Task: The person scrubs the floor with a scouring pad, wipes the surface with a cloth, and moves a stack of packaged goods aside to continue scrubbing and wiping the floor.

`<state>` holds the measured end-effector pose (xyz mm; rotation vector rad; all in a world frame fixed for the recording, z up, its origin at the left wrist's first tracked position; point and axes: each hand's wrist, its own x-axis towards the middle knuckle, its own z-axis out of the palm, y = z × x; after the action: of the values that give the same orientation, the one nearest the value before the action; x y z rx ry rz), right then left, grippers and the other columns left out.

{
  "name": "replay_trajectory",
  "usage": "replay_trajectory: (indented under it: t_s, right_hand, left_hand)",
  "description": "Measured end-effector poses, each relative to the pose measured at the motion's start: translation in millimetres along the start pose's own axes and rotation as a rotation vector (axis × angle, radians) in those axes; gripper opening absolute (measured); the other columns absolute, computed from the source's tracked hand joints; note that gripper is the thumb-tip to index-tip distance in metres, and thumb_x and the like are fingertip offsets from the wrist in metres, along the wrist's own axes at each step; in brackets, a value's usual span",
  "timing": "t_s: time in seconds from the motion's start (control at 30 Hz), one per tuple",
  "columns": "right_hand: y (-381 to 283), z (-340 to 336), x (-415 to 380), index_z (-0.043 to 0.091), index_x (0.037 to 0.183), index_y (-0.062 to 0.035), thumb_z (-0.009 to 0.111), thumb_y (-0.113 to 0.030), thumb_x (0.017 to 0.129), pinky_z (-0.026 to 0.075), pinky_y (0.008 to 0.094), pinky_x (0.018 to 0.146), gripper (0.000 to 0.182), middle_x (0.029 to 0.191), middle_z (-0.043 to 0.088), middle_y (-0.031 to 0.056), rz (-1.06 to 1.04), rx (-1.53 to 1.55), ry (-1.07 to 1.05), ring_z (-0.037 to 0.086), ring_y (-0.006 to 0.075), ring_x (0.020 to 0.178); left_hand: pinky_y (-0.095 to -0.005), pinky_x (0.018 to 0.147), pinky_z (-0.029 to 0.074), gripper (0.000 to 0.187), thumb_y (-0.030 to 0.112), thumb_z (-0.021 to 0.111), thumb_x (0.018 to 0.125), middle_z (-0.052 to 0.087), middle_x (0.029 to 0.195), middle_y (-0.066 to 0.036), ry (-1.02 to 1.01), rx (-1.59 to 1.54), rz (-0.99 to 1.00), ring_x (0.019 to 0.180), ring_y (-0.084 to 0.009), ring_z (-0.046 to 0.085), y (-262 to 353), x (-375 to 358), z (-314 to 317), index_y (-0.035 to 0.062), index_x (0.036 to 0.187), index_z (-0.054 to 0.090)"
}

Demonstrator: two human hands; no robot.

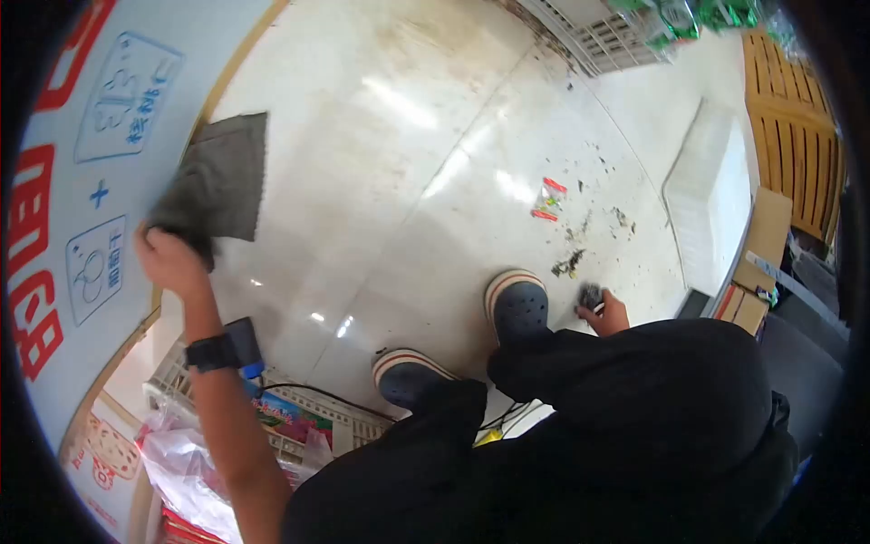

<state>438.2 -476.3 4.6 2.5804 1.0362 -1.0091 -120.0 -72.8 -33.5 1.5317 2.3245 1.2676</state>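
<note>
Gripping a dark-gray fabric cloth (231, 177) in the left hand (177, 263), beside a white printed board (109, 190), and pinching a small, blackish, crumpled clump (591, 295) in the right hand (611, 315), down near the glossy white tiled floor (408, 118). Probably gathering dark loose crumbs (569, 265), scattered near the clump; calling next for a low, careful reach toward them.

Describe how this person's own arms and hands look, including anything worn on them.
The left hand is ungloved, with a wide black wristband around the wrist; no marking is readable on it. The left forearm shows no sleeve. The right hand is also ungloved; the black fabric trouser leg hides the right forearm, so any sleeve or band there cannot be told.
</note>
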Motion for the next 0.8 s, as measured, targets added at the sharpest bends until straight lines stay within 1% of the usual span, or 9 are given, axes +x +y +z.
replay_trajectory:
  t_s: [0.13,0.2,0.23,0.33,0.43,0.5,0.57,0.6,0.8]
  right_hand:
    - [43,10,16,0.064,0.098,-0.0048,0.079,-0.037,0.074,0.052,0.0421,0.071,0.043,0.083,0.069,0.0163,-0.167,-0.046,-0.036,0.069,0.0335,0.078]
    - [58,-1,36,0.065,0.101,-0.0089,0.075,-0.034,0.075,0.052,0.0431,0.075,0.037,0.084,0.07,0.0149,-0.155,-0.377,-0.302,0.068,0.035,0.083]
    - [42,-20,42,0.065,0.101,-0.0089,0.075,-0.034,0.075,0.052,0.0431,0.075,0.037,0.084,0.07,0.0149,-0.157,-0.386,-0.279,0.068,0.035,0.083]
    - [-49,-111,69,0.064,0.107,-0.0103,0.073,-0.034,0.078,0.054,0.0381,0.077,0.038,0.089,0.071,0.011,-0.432,-0.456,-0.791,0.07,0.0275,0.084]
    - [-139,-173,63,0.055,0.123,-0.0109,0.068,-0.031,0.086,0.051,0.0378,0.078,0.044,0.097,0.071,0.0101,-0.455,-0.372,-0.853,0.068,0.0233,0.088]
    - [-174,-195,68,0.05,0.123,-0.0065,0.07,-0.031,0.085,0.051,0.0386,0.079,0.05,0.095,0.072,0.0086,-0.582,-0.433,-0.855,0.068,0.0229,0.089]
    - [-238,-209,53,0.039,0.123,0.0055,0.069,-0.019,0.087,0.053,0.0334,0.075,0.053,0.093,0.072,0.0147,-0.354,-0.346,-0.903,0.068,0.0191,0.087]
    - [-254,-210,59,0.039,0.124,0.0042,0.068,-0.02,0.088,0.053,0.0335,0.076,0.052,0.097,0.071,0.015,-0.448,-0.307,-0.872,0.068,0.0191,0.089]
    - [-350,-148,64,0.053,0.123,0.0045,0.063,-0.02,0.087,0.054,0.0329,0.075,0.044,0.098,0.069,0.0154,-0.853,0.234,-0.662,0.068,0.0193,0.083]
  left_hand:
    - [-0.046,0.093,0.042,0.029,0.005,0.049,0.08,0.064,0.104,-0.019,0.004,0.11,0.331,0.1,-0.0387,0.057,19,-8,2,0.0001,0.104,0.064]
    - [-0.0451,0.093,0.041,0.029,0.003,0.05,0.079,0.063,0.104,-0.019,-0.004,0.068,0.322,0.1,-0.0378,0.057,38,-12,11,-0.0003,0.104,0.064]
    - [-0.0442,0.093,0.041,0.029,0.002,0.051,0.078,0.062,0.104,-0.019,-0.051,0.048,0.332,0.1,-0.0368,0.056,47,-15,14,-0.0007,0.104,0.063]
    - [-0.0462,0.093,0.039,0.03,0.001,0.053,0.074,0.061,0.107,-0.017,-0.074,-0.1,0.376,0.107,-0.0371,0.053,77,-34,36,0.0015,0.103,0.061]
    - [-0.0461,0.097,0.039,0.04,-0.002,0.054,0.074,0.057,0.112,-0.018,-0.235,-0.411,0.458,0.111,-0.0374,0.051,122,-80,61,0.0013,0.114,0.055]
    - [-0.0452,0.1,0.041,0.045,-0.004,0.056,0.076,0.052,0.121,-0.018,-0.608,-0.642,0.465,0.114,-0.0366,0.051,147,-113,66,0.0018,0.121,0.051]
    - [-0.0444,0.1,0.043,0.048,-0.002,0.059,0.077,0.05,0.125,-0.018,-0.816,-0.739,0.439,0.115,-0.0358,0.051,167,-133,56,0.0022,0.124,0.05]
    - [-0.0436,0.099,0.045,0.052,0.0,0.063,0.078,0.047,0.129,-0.018,-0.971,-0.802,0.388,0.116,-0.0351,0.052,174,-134,52,0.0026,0.128,0.048]
    - [-0.0413,0.094,0.049,0.068,0.006,0.077,0.072,0.046,0.131,-0.017,-1.008,-0.52,0.804,0.116,-0.0337,0.054,200,-95,16,0.0045,0.132,0.047]
